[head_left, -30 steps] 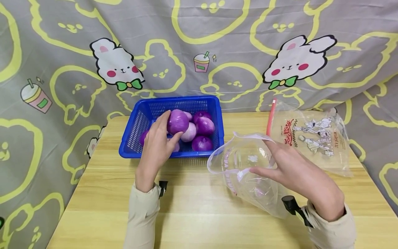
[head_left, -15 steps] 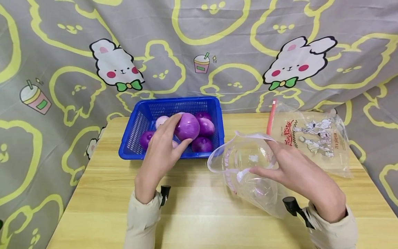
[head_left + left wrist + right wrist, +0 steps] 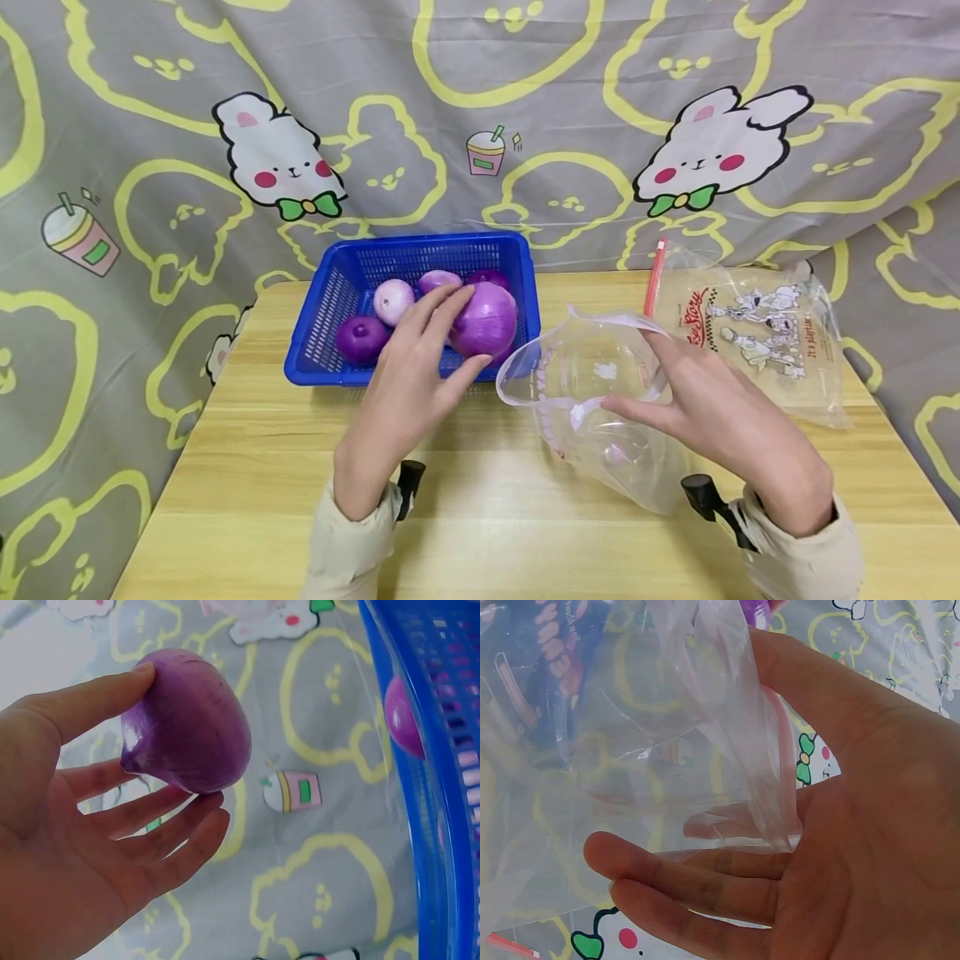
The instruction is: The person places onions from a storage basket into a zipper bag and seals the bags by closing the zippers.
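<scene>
My left hand (image 3: pixel 408 396) holds a purple onion (image 3: pixel 484 323) between thumb and fingertips, above the right front part of the blue basket (image 3: pixel 300 354). In the left wrist view the onion (image 3: pixel 196 724) shows its pointed end toward the palm. My right hand (image 3: pixel 720 408) grips the rim of a clear zip bag (image 3: pixel 600 417) and keeps its mouth spread wide, facing the basket. Its thumb lies along the near edge, by a white slider. In the right wrist view the bag's plastic (image 3: pixel 675 750) passes between thumb and fingers.
Several onions lie in the basket, among them a dark purple one (image 3: pixel 362 339) and a pale one (image 3: pixel 393 302). A second clear bag (image 3: pixel 757 333) with a red slider strip lies flat at the right back of the wooden table (image 3: pixel 465 517). A patterned curtain (image 3: pixel 570 200) hangs behind.
My left hand has moved right and toward me with the onion, from over the basket's middle to its right front, uncovering onions on the left. The right hand and bag have hardly moved.
</scene>
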The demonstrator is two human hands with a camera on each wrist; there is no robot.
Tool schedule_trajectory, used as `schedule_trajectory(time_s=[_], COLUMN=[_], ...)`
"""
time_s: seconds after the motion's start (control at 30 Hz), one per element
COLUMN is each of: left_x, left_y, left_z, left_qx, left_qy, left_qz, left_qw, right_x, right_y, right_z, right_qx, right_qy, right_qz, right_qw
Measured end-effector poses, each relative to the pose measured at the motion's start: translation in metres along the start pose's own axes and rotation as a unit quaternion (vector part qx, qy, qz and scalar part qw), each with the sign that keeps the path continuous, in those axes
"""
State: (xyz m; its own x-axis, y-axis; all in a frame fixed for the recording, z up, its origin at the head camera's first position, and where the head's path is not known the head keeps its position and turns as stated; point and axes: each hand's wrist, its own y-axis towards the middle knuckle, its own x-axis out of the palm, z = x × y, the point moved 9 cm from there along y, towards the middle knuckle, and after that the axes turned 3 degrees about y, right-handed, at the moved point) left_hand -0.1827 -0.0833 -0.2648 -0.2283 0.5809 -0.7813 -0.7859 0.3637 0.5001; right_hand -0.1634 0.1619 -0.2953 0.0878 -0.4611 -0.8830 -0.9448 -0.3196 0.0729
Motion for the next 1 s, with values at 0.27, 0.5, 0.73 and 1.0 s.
schedule_trajectory(time_s=[0.27, 0.5, 0.73, 1.0], left_x=[0.014, 0.025, 0.038, 0.038], left_y=[-0.002, -0.003, -0.003, -0.004], left_z=[0.035, 0.048, 0.059, 0.063], left_qx=[0.074, 0.093, 0.125, 0.144], left_qy=[-0.02, -0.015, -0.011, 0.014], left_qz=[-0.021, -0.039, -0.051, -0.034], left_qw=[0.9968, 0.9948, 0.9908, 0.9889], right_x=[0.001, 0.002, 0.001, -0.001], right_y=[-0.001, -0.001, -0.002, -0.003], right_z=[-0.001, -0.003, -0.005, -0.013], right_qx=[-0.002, -0.014, -0.026, -0.053], right_qy=[0.006, 0.007, 0.003, 0.011], right_qz=[0.001, 0.004, 0.012, 0.025], right_qw=[1.0, 0.9999, 0.9996, 0.9982])
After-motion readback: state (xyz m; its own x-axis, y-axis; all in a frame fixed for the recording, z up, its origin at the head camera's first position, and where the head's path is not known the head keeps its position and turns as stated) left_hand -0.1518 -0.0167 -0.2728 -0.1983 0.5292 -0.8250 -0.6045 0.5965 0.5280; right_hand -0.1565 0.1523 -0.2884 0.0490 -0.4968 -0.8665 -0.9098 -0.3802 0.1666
